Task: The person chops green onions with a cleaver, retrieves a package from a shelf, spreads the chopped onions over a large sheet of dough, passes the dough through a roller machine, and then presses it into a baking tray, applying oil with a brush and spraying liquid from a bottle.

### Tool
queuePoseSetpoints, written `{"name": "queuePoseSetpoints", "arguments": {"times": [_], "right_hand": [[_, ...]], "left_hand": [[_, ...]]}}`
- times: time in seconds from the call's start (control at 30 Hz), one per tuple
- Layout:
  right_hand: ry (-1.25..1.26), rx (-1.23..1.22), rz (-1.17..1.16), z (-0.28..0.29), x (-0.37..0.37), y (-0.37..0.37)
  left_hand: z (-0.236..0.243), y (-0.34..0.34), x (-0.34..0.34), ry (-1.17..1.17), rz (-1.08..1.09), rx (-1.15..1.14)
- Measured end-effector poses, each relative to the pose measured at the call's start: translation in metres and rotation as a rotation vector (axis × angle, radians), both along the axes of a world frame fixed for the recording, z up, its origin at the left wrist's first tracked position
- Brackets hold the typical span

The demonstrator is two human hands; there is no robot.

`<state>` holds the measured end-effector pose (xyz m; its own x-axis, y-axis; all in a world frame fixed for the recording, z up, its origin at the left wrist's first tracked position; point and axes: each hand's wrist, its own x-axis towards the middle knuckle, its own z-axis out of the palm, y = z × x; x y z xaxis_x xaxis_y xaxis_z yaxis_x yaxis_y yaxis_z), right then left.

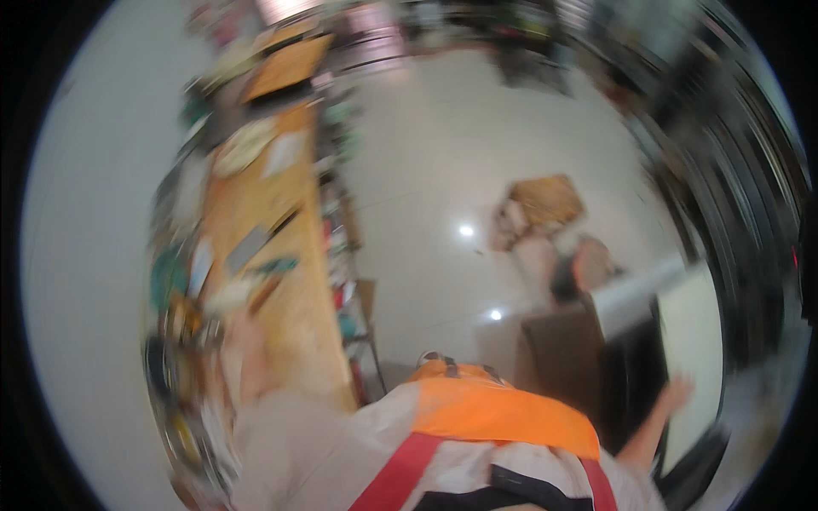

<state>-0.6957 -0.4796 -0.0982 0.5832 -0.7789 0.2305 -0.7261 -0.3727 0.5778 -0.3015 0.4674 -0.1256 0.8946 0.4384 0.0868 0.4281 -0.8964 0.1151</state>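
Hands stand far apart: the left hand (247, 330), blurred, lies over the desk (308, 362) at the near end of a wooden-handled tool (266, 292); whether it grips, touches or merely passes above cannot be told. The right hand (677, 393) appears loosely spread, with nothing visible in it, beside or over a pale panel (692, 319); contact is unclear. Beyond the wooden-handled tool lie a green tool (278, 266) and a grey-bladed scraper (247, 249). Principal hazards, as judged: a hurried grasp in this crowded row could catch the green tool and push it toward the desk's open edge; fingers reaching too far could meet the scraper's blade; a swing of the right arm could jar the panel.
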Motion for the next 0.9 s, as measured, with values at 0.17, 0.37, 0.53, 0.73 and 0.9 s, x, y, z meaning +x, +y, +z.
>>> {"name": "queuePoseSetpoints", "arguments": {"times": [0.17,0.37,0.53,0.73,0.9], "right_hand": [[-0.825,0.207,0.466,0.087,0.142,0.182],[-0.715,0.664,1.109,0.099,0.204,0.264],[-0.807,0.592,0.972,0.116,0.156,0.234],[-0.965,0.433,0.36,0.132,0.059,0.123],[-0.75,0.197,0.014,0.075,0.078,0.036]], "left_hand": [[-0.021,0.005,-0.066,-0.174,-0.211,-0.254],[0.024,-0.292,-0.013,0.079,-0.872,-0.716],[0.125,-0.552,-0.033,0.256,-1.805,-0.671],[0.161,-0.772,-0.04,-0.052,-2.253,-0.289],[0.112,-0.9,-0.044,0.084,-2.211,-0.009]]}}
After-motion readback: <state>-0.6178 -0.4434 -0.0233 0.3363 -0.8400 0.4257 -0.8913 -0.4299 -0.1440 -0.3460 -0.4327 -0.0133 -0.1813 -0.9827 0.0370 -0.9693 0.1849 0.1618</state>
